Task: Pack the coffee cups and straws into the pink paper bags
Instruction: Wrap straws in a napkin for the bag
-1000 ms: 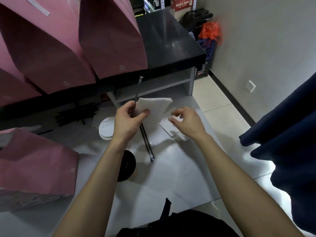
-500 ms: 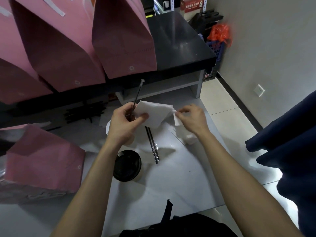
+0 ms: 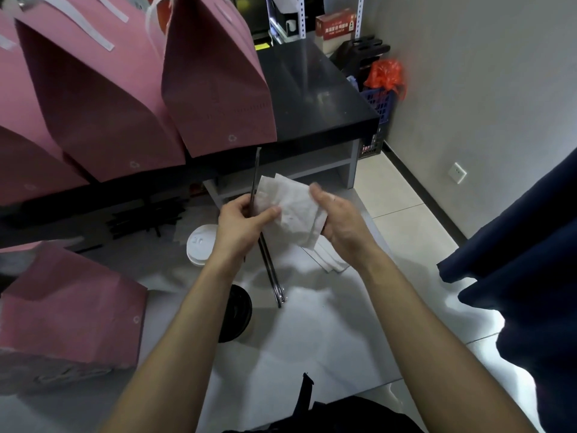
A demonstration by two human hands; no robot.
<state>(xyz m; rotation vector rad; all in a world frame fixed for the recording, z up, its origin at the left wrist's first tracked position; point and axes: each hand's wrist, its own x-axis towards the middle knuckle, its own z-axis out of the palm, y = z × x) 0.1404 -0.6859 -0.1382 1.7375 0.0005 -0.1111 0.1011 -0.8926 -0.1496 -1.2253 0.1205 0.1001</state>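
Black bench (image 3: 312, 98) up top carries three pink paper bags (image 3: 215, 89), another sits on the white bench (image 3: 312, 354) at left. Since a second ago the right hand (image 3: 340, 226) has come off the napkin pile and now grips the napkin (image 3: 290, 210) with the left hand (image 3: 240, 220) — which also pinches a straw (image 3: 254, 176). Looks like a straw-and-napkin bundle, bagging next. Cups: white lid (image 3: 201, 245), black lid (image 3: 235, 310), unpacked.
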